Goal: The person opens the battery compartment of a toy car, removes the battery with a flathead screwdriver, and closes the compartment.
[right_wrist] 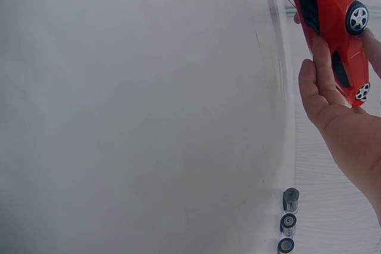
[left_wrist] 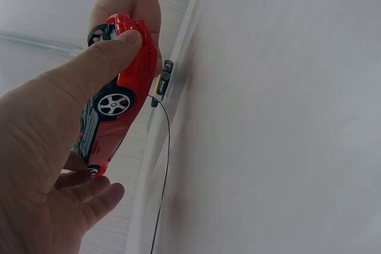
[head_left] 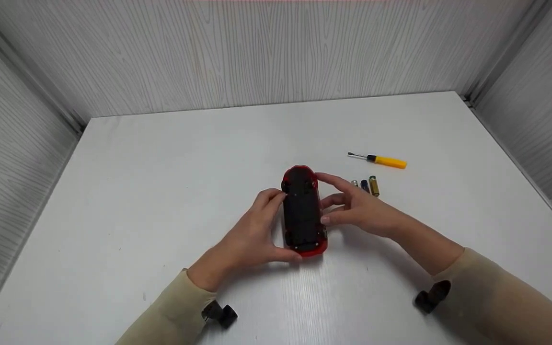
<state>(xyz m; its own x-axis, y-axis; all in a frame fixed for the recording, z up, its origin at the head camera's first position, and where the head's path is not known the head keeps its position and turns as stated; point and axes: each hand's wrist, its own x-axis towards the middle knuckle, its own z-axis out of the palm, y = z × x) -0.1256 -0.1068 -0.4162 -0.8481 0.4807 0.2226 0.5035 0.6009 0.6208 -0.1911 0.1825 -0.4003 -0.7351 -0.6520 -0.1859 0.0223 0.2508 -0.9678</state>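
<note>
A red toy car (head_left: 302, 213) is held bottom side up in the head view, its black underside facing the camera. My left hand (head_left: 252, 237) grips it from the left, the thumb at the near end and the fingers along the left side. On the other side my right hand (head_left: 364, 211) holds it by thumb and fingers. A silver-spoked wheel shows on the toy car (left_wrist: 132, 66) in the left wrist view, with the left thumb over the body. A thin wire (left_wrist: 168, 141) curves down from the car. In the right wrist view, right-hand fingers (right_wrist: 322, 66) lie against the roof side.
A screwdriver (head_left: 390, 162) with a yellow handle lies to the right, beyond the right hand. Three small batteries (head_left: 374, 186) stand or lie side by side just behind that hand, partly hidden by it. Wood-grain panels (head_left: 266, 52) close the white table (head_left: 170, 158) at the back and sides.
</note>
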